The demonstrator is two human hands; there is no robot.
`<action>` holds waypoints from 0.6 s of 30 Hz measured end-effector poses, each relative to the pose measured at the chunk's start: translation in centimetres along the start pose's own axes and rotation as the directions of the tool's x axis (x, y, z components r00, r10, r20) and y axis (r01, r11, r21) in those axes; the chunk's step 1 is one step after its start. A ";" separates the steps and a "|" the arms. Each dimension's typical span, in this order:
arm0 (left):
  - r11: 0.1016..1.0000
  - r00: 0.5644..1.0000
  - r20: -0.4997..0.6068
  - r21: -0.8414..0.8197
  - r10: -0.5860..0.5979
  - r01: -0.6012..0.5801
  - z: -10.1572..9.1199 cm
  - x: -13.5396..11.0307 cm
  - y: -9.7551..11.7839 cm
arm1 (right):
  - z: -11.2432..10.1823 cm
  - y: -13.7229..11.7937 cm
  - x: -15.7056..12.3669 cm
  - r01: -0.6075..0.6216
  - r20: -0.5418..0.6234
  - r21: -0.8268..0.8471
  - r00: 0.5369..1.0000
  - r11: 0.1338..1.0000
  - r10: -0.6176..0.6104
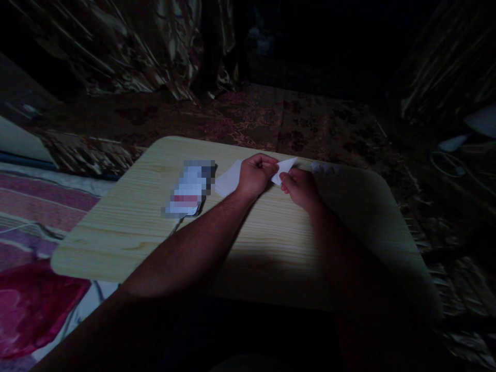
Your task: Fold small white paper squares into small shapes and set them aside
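The wooden table (155, 232) is carrying every item. The left hand (256, 175) is closing as a fist on the white paper (228, 180) near the table's 12 o'clock edge. The right hand (300, 188), at 3 o'clock, is pinching the paper's pointed end. A flat object (189, 188) is lying at 9 o'clock, just beside the paper.

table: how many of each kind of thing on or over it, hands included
hands: 2, left hand and right hand
paper: 1, apparently one sheet, held by both
blurred flat thing: 1
pale scrap heap: 1
total: 5
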State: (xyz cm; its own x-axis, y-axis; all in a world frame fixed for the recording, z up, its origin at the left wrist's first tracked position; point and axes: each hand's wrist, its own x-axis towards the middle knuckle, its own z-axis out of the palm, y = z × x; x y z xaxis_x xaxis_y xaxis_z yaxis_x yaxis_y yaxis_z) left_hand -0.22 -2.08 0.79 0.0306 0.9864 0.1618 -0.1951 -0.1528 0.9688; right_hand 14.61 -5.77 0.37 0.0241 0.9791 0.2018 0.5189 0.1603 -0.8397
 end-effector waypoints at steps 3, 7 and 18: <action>1.000 1.000 -0.010 -0.022 -0.006 0.006 0.0 0.0 0.1 | 0.0 -0.1 -0.1 -0.014 0.015 0.038 1.000 0.999 0.014; 0.999 1.000 -0.014 -0.029 -0.013 0.013 0.0 0.1 0.1 | -0.1 -0.1 -0.1 -0.031 0.042 0.118 0.999 0.993 0.026; 0.997 0.999 -0.037 -0.066 -0.030 0.027 -0.2 0.2 0.1 | -0.1 0.4 0.0 0.021 0.095 0.117 0.995 0.993 -0.032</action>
State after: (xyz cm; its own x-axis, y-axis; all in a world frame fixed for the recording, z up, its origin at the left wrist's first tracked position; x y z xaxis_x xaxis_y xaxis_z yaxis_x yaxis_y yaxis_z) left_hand -0.44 -1.86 0.89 0.0003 0.9921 0.1257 -0.2584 -0.1214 0.9584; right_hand 14.92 -5.73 0.12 -0.0737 0.9810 0.1797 0.4160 0.1940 -0.8884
